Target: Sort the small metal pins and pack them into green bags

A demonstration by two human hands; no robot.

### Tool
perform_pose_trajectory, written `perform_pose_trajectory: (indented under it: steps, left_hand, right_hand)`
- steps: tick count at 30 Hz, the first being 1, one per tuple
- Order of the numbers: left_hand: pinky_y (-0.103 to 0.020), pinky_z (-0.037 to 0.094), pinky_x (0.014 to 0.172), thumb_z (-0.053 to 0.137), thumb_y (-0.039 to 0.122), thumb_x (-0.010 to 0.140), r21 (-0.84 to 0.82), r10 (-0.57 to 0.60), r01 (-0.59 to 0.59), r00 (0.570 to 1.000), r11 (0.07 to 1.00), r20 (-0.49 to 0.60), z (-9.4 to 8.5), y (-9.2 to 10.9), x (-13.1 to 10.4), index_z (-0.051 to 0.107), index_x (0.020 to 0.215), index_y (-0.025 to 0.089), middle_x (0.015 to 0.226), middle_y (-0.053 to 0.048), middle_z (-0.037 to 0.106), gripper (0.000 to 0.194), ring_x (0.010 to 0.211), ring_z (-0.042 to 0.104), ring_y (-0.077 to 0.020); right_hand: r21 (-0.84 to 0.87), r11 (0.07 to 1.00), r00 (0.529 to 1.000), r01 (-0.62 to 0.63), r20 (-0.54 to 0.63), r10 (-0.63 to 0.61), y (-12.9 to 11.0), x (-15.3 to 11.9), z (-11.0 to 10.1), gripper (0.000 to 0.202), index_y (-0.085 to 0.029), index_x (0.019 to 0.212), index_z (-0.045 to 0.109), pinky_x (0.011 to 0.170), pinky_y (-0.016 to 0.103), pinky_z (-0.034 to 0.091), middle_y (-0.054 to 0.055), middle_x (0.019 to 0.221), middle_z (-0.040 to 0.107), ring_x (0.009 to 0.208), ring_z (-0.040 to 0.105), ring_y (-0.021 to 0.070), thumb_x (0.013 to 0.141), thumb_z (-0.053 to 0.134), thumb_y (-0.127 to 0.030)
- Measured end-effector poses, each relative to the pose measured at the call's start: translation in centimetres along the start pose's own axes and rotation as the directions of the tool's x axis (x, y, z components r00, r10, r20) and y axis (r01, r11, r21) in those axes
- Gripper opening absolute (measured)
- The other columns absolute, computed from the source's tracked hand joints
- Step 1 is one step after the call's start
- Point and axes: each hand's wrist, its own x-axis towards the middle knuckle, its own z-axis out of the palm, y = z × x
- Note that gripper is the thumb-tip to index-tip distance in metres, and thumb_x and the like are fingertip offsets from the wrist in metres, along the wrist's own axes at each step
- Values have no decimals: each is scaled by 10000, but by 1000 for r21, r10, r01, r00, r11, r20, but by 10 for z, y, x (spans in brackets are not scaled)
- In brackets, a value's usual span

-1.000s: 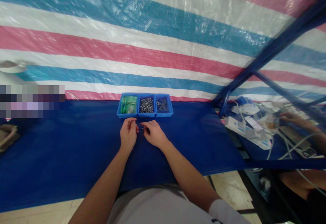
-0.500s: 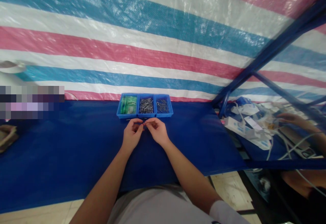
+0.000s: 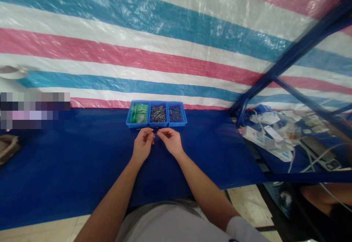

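Note:
My left hand point(image 3: 143, 143) and my right hand point(image 3: 171, 140) meet above the blue table in front of the bins, both closed in a pinch. Between the fingertips shows a small thin metal piece point(image 3: 155, 134), like a screw or pin, too small to make out exactly. Just beyond the hands stand three joined blue bins. Green plastic packets point(image 3: 140, 113) fill the left bin, many dark screws point(image 3: 158, 114) the middle one, and fewer slim screws point(image 3: 175, 114) the right one. A thin dark piece point(image 3: 138, 129) lies on the table by the left hand.
Blue sheeting covers the table point(image 3: 82, 168). A striped tarp point(image 3: 165, 55) hangs behind it. To the right are a blue metal frame point(image 3: 255, 84), a white power strip point(image 3: 266, 145), cables and clutter. A brown pouch-like thing point(image 3: 8, 148) lies at the far left.
The fingertips have moved slightly apart, and the thin piece now shows between them. The other person's hand at the right has pulled back from the clutter.

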Motion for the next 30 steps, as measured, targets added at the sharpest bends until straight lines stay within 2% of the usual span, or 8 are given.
perform_pose_trajectory:
  steps: [3, 10, 14, 16, 23, 30]
  left_hand:
    - [-219, 445, 549, 534, 324, 880, 43, 11, -11, 1000, 999, -4, -1, 0, 0, 551, 1008, 192, 673, 39, 554, 185, 529, 527, -84]
    - [-210, 397, 504, 516, 343, 882, 118, -13, 20, 998, 993, -61, -2, 3, 0, 545, 1020, 195, 570, 61, 493, 204, 482, 488, -91]
    - [-204, 338, 456, 503, 371, 892, 82, -62, 65, 998, 995, -30, -2, 3, 0, 540, 1047, 198, 489, 81, 448, 235, 423, 434, -92]
    - [-209, 351, 471, 500, 380, 895, 69, -75, 76, 997, 995, -17, -3, 1, 0, 536, 1062, 202, 492, 81, 454, 248, 433, 446, -96]
    - [-236, 429, 585, 500, 329, 897, 39, 2, -4, 998, 999, 58, -3, -4, 0, 504, 1086, 206, 728, 31, 573, 226, 604, 562, -103]
    - [-236, 407, 553, 475, 346, 915, -8, -27, 28, 997, 1000, 77, -3, -1, -1, 493, 1103, 202, 558, 75, 488, 237, 509, 504, -105]
  right_hand:
    - [-50, 999, 999, -21, 26, 22, 1, -2, 0, 187, -191, 824, 718, 667, 295, 541, 29, 763, 737, 671, 669, 171, 724, 726, -348]
    - [-109, 994, 994, -12, 110, 24, 4, -4, 3, 172, -196, 864, 717, 641, 276, 522, 24, 771, 733, 664, 661, 157, 743, 707, -318]
    - [-101, 995, 991, -8, 134, 22, 3, -5, 2, 154, -197, 874, 719, 632, 271, 513, 21, 764, 729, 651, 653, 150, 762, 679, -295]
    - [-85, 996, 992, -10, 126, 21, 3, -4, 2, 151, -198, 865, 717, 636, 273, 514, 21, 762, 726, 652, 651, 150, 760, 679, -300]
    - [-12, 999, 995, -33, 90, 34, 9, -1, 2, 165, -199, 852, 708, 663, 292, 528, 24, 757, 722, 668, 660, 161, 748, 687, -326]
    - [-33, 999, 991, -31, 127, 35, 5, -3, 3, 182, -198, 869, 712, 639, 286, 517, 22, 754, 722, 643, 651, 154, 746, 689, -330]
